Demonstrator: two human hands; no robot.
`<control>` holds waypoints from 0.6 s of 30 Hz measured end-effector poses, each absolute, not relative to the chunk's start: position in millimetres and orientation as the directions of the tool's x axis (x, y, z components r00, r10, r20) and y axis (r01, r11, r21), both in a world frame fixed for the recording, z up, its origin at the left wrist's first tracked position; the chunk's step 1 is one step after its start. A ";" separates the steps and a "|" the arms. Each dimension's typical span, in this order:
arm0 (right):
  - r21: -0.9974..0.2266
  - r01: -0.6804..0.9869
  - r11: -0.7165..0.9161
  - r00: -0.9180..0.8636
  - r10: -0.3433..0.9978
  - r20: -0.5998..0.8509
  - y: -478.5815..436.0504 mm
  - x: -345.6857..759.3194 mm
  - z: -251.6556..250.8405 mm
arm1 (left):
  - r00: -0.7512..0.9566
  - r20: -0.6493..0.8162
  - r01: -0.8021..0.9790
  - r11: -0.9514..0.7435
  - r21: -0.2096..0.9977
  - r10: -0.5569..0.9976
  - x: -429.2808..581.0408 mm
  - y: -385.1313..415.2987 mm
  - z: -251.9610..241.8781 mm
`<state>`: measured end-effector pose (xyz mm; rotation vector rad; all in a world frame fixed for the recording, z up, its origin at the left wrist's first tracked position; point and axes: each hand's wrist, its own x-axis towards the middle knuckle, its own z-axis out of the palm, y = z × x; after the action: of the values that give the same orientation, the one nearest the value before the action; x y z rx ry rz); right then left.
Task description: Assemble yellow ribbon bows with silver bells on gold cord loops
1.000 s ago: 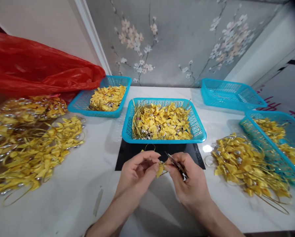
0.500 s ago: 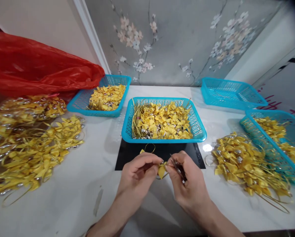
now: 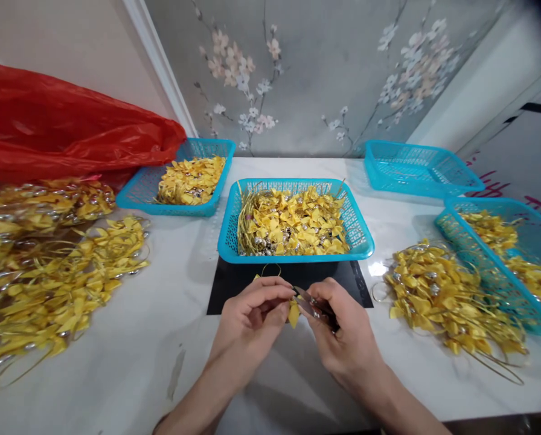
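My left hand (image 3: 255,317) pinches a yellow ribbon bow (image 3: 294,313) between thumb and fingertips; a thin gold cord loop sticks up behind the fingers. In my right hand (image 3: 343,323) is a pair of small metal scissors (image 3: 314,304), gripped in the curled fingers. Their blades are parted and point left at the bow, close to my left fingertips. Whether they touch it I cannot tell. Just beyond both hands, a blue basket (image 3: 296,258) holds many yellow bows with silver beads and gold cords, standing partly on a black mat (image 3: 214,296).
To the left lie a heap of yellow bows (image 3: 84,272), a red plastic bag (image 3: 71,121) and a blue basket (image 3: 227,160) of bows. On the right are another bow pile (image 3: 438,296), a blue basket (image 3: 479,269) with bows and a further blue basket (image 3: 427,181) at the back.
The scissors in my right hand have opened and swung left, so the blades now reach the space beside the bow. My left hand keeps its pinch. The view has shifted slightly.
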<state>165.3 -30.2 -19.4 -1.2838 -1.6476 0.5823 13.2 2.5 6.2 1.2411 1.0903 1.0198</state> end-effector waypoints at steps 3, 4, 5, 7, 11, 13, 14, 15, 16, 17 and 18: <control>-0.845 0.462 0.271 0.007 0.951 0.309 -32.7 167.7 -24.3 | 0.242 -0.065 0.063 0.051 0.997 0.968 13.7 1.8 6.0; -0.856 0.453 0.248 0.019 0.958 0.288 -33.8 168.5 -25.9 | 0.248 -0.061 0.075 0.044 0.996 0.967 13.8 1.3 6.0; -0.867 0.442 0.229 0.033 0.962 0.271 -34.9 169.1 -27.2 | 0.250 -0.052 0.083 0.032 0.996 0.967 14.0 0.9 6.1; -0.883 0.422 0.203 0.064 0.966 0.252 -36.8 169.7 -29.2 | 0.247 -0.023 0.089 0.001 0.996 0.969 14.3 0.0 6.0; -0.900 0.392 0.190 0.098 0.964 0.245 -38.6 168.0 -30.6 | 0.200 0.001 0.098 -0.021 0.995 0.980 15.5 0.2 3.2; -0.904 0.381 0.192 0.095 0.965 0.245 -38.9 166.7 -30.8 | 0.171 -0.010 0.073 -0.003 0.997 0.985 16.2 1.8 0.2; -0.905 0.378 0.195 0.091 0.965 0.246 -38.9 166.2 -30.9 | 0.162 -0.025 0.046 0.017 0.999 0.986 16.5 2.8 -1.5; -0.904 0.377 0.203 0.086 0.964 0.252 -38.9 165.9 -31.0 | 0.163 -0.047 0.016 0.045 0.999 0.986 16.8 4.0 -3.1; -0.901 0.380 0.210 0.080 0.963 0.259 -38.9 165.8 -31.2 | 0.173 -0.074 -0.014 0.077 0.997 0.982 16.8 5.1 -4.5; -0.896 0.386 0.220 0.074 0.961 0.268 -38.8 165.9 -31.3 | 0.189 -0.099 -0.043 0.109 0.993 0.977 16.7 6.1 -5.7; -0.889 0.396 0.231 0.069 0.958 0.279 -38.6 166.1 -31.5 | 0.211 -0.122 -0.073 0.140 0.987 0.970 16.4 6.9 -6.6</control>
<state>166.1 -38.6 -31.5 -1.3345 -1.5040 0.7075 16.4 6.9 -6.6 1.1407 1.0536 1.0023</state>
